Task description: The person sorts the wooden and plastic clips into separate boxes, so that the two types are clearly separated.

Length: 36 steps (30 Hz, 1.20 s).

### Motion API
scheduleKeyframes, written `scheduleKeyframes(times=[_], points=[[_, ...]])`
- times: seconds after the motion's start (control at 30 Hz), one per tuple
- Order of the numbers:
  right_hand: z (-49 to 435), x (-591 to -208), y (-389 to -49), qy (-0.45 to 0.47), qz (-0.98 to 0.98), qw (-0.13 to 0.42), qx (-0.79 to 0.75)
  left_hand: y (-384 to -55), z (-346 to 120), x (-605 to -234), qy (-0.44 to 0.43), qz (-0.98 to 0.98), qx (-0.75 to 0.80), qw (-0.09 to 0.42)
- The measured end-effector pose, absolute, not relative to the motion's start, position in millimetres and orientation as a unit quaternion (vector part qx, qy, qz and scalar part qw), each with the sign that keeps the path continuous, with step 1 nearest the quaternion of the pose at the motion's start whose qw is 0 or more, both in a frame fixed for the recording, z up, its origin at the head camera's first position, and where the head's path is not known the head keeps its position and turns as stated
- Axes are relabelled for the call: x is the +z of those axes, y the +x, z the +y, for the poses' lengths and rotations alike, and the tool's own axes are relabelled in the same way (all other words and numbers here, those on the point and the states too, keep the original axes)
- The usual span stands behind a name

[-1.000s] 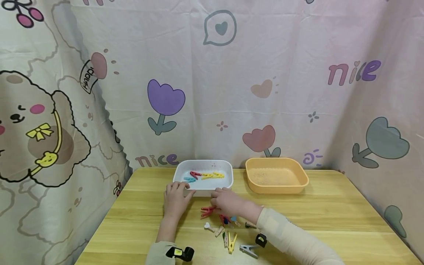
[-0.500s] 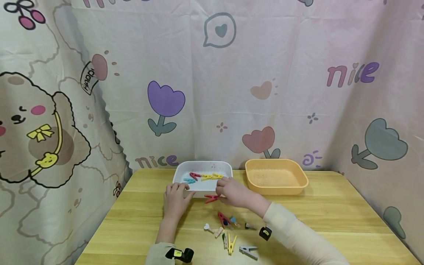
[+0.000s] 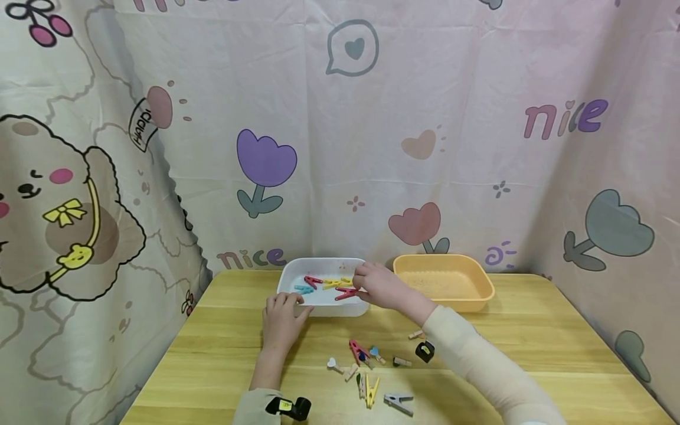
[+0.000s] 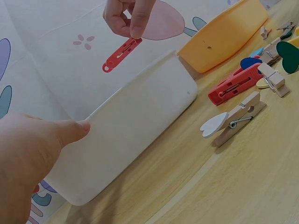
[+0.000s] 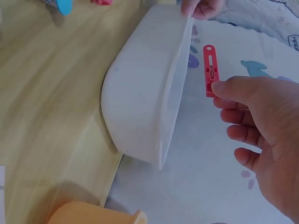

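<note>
I see the right hand point(image 3: 383, 287) pinching a red clip point(image 5: 211, 69) by one end above the white tray point(image 4: 133, 128); the left hand point(image 3: 283, 323) grips the tray's near rim. A slack pinch could, I judge, drop the clip outside; a tug could tip the tray.

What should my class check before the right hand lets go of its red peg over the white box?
1. Right hand pinching the red peg: ok.
2. Red peg above the white box, clear of the rim: ok.
3. Left hand holding the white box: ok.
4. White box free of other pegs: not ok; yellow pegs lie inside.
5. Table free of red pegs: not ok; another red peg lies there.
6. Space hidden behind the right hand: cannot tell.
</note>
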State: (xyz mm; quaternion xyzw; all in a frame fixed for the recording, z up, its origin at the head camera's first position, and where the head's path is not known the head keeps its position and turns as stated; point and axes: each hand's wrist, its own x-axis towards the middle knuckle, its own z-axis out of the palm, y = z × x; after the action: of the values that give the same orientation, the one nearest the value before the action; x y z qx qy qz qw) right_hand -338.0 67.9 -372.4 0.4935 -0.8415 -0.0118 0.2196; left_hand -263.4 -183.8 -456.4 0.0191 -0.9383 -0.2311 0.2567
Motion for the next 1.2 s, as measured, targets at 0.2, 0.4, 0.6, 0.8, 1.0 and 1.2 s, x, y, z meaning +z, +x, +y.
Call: scheduleKeyframes(times=[0.2, 0.4, 0.6, 0.8, 1.0, 1.2], points=[[68, -372, -354, 0.478, -0.855, 0.2, 0.002, -264, -184, -455, 0.018, -0.938, -0.233, 0.257], [65, -375, -367, 0.452, -0.877, 0.161, 0.001, -263, -185, -455, 0.019, -0.938, -0.232, 0.256], [63, -377, -378, 0.44, -0.885, 0.154, 0.018, -264, -185, -455, 0.018, -0.939, -0.231, 0.254], [60, -385, -388, 0.43, -0.891, 0.145, 0.029, -264, -185, -457, 0.016, -0.937, -0.229, 0.262], [57, -394, -395, 0.392, -0.911, 0.127, 0.022, -263, -184, -456, 0.017, -0.937, -0.235, 0.258], [55, -394, -394, 0.357, -0.926, 0.121, 0.015, -262, -184, -456, 0.018, -0.937, -0.234, 0.259]])
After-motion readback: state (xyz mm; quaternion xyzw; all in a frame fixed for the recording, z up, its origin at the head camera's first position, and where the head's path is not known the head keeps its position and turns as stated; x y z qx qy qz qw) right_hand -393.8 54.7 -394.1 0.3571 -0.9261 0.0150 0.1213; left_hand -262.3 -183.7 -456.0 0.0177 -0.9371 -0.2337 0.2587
